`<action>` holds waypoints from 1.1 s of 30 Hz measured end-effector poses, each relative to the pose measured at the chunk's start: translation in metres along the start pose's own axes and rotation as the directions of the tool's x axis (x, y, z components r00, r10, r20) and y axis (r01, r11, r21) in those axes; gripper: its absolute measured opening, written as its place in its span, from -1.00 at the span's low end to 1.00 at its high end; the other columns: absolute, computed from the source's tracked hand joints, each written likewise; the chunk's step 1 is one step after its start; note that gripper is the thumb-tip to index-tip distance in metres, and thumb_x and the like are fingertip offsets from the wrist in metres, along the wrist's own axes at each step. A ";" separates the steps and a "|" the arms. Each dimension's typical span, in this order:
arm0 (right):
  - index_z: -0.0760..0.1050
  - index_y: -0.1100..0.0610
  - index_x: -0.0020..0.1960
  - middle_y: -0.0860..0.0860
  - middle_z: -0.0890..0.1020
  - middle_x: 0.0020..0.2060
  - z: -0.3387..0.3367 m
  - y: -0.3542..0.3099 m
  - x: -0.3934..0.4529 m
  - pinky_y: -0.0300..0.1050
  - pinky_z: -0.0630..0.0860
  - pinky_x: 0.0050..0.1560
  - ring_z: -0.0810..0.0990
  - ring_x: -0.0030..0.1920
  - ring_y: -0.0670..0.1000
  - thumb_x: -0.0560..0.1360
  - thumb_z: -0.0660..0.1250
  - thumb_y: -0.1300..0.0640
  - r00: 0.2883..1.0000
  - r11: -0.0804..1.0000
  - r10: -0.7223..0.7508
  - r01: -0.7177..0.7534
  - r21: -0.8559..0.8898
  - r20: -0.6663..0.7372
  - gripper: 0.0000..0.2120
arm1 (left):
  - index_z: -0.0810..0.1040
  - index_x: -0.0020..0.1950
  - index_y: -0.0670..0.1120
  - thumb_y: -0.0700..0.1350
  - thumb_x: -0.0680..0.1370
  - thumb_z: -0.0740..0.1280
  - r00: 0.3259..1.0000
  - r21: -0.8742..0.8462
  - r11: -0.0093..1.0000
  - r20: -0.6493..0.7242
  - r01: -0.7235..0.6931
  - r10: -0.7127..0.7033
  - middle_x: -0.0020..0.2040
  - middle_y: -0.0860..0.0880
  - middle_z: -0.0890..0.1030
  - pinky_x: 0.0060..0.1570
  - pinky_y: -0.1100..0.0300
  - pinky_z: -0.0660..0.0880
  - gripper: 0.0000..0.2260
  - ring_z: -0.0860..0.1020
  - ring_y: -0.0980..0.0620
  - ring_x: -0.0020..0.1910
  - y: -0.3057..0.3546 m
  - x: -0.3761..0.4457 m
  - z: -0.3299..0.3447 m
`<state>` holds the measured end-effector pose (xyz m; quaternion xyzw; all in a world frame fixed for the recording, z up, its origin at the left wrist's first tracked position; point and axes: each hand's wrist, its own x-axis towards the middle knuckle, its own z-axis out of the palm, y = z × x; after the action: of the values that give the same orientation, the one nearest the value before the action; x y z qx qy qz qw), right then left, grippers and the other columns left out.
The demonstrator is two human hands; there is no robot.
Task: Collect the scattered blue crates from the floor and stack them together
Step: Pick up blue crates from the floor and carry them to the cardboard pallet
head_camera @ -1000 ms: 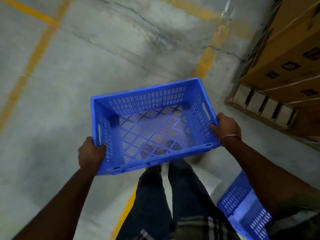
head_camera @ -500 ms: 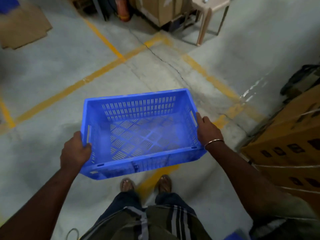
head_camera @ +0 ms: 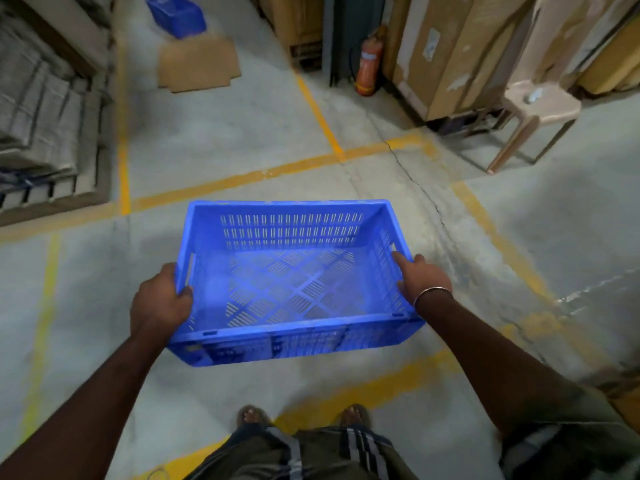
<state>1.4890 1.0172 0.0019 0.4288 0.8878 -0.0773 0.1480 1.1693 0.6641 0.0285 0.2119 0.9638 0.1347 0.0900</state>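
Note:
An empty blue slotted crate (head_camera: 294, 282) hangs in front of me at waist height, above the concrete floor. My left hand (head_camera: 159, 303) grips its left wall near the handle slot, thumb over the rim. My right hand (head_camera: 420, 280) grips the right wall, fingers along the rim; a thin bangle sits on that wrist. Far ahead at the top left, another blue crate (head_camera: 176, 13) stands on the floor beyond a flat sheet of cardboard (head_camera: 197, 65).
Yellow lines cross the floor. Stacked sacks on a pallet (head_camera: 45, 112) fill the left side. Tall cardboard boxes (head_camera: 446, 53), a red fire extinguisher (head_camera: 369, 64) and a beige plastic stool (head_camera: 533, 112) stand at the right. My feet (head_camera: 301, 415) are below the crate.
The view has swung up and round from the floor by the pallet to the aisle ahead. Both hands have kept their grip on the crate. The second crate by my right leg has left view.

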 end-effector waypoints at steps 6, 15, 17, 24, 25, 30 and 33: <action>-0.14 -0.10 0.56 0.15 0.61 0.02 -0.026 -0.122 0.041 0.02 0.41 -0.17 0.64 -0.03 0.22 0.51 0.19 0.01 0.998 0.999 0.031 -0.033 -0.027 -0.062 -0.27 | 0.41 0.20 -0.06 -0.07 0.49 0.36 0.997 -0.046 0.997 -0.029 0.067 -0.068 -0.05 -0.33 0.59 -0.09 -0.12 0.54 -0.68 0.58 -0.37 -0.06 -0.096 0.045 -0.036; 0.33 0.15 0.22 0.13 0.55 0.12 -0.056 -0.298 0.083 0.06 0.50 -0.04 0.53 0.16 0.20 0.46 0.20 0.14 0.990 0.994 -0.066 0.055 -0.095 -0.124 -0.66 | 0.28 0.05 -0.06 -0.09 0.42 0.37 0.983 -0.031 0.984 0.044 0.178 -0.176 -0.07 -0.32 0.57 -0.16 -0.08 0.51 -0.67 0.57 -0.36 -0.09 -0.231 0.122 -0.088; 0.24 0.20 0.37 0.14 0.48 0.19 -0.059 -0.340 0.103 0.10 0.53 -0.01 0.46 0.23 0.19 0.46 0.22 0.16 0.973 0.974 -0.187 0.166 -0.153 -0.135 -0.50 | 0.23 0.03 -0.02 -0.09 0.37 0.40 0.971 -0.018 0.973 0.080 0.228 -0.226 -0.08 -0.29 0.56 -0.17 -0.05 0.51 -0.61 0.57 -0.34 -0.10 -0.260 0.142 -0.101; 0.19 0.26 0.41 0.19 0.38 0.30 -0.077 -0.503 0.195 0.12 0.55 0.00 0.48 0.24 0.23 0.42 0.26 0.23 0.883 0.874 -0.462 0.438 -0.212 -0.078 -0.41 | 0.23 0.07 -0.01 -0.06 0.30 0.41 0.911 0.075 0.911 0.045 0.406 -0.410 -0.10 -0.20 0.58 -0.17 -0.02 0.50 -0.54 0.60 -0.28 -0.12 -0.356 0.209 -0.140; 0.18 0.27 0.41 0.21 0.34 0.34 -0.079 -0.531 0.208 0.13 0.54 0.00 0.47 0.26 0.24 0.42 0.26 0.25 0.866 0.855 -0.496 0.474 -0.209 -0.065 -0.41 | 0.23 0.10 0.00 -0.05 0.30 0.41 0.903 0.072 0.901 0.025 0.427 -0.430 -0.10 -0.20 0.59 -0.18 -0.01 0.50 -0.52 0.61 -0.27 -0.12 -0.372 0.218 -0.146; 0.00 0.30 0.52 0.26 0.11 0.50 -0.089 -0.675 0.270 0.15 0.51 0.14 0.35 0.40 0.27 0.43 0.26 0.25 0.772 0.753 -0.635 0.623 -0.212 0.012 -0.26 | 0.13 0.41 0.16 0.00 0.38 0.37 0.846 0.057 0.844 0.002 0.533 -0.534 0.00 -0.18 0.60 -0.13 0.02 0.43 -0.33 0.62 -0.24 -0.02 -0.450 0.260 -0.189; -0.04 0.34 0.53 0.31 0.06 0.52 -0.095 -0.769 0.287 0.14 0.47 0.25 0.32 0.42 0.32 0.44 0.26 0.25 0.708 0.684 -0.701 0.702 -0.198 0.086 -0.23 | 0.07 0.48 0.22 0.00 0.38 0.36 0.796 0.031 0.796 0.000 0.605 -0.605 0.07 -0.19 0.59 -0.08 0.00 0.44 -0.25 0.61 -0.25 0.02 -0.505 0.271 -0.216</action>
<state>0.6981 0.7778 0.0054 0.0380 0.9868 -0.0320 0.1544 0.6830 0.2920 0.0514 -0.1048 0.9824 0.0835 0.1299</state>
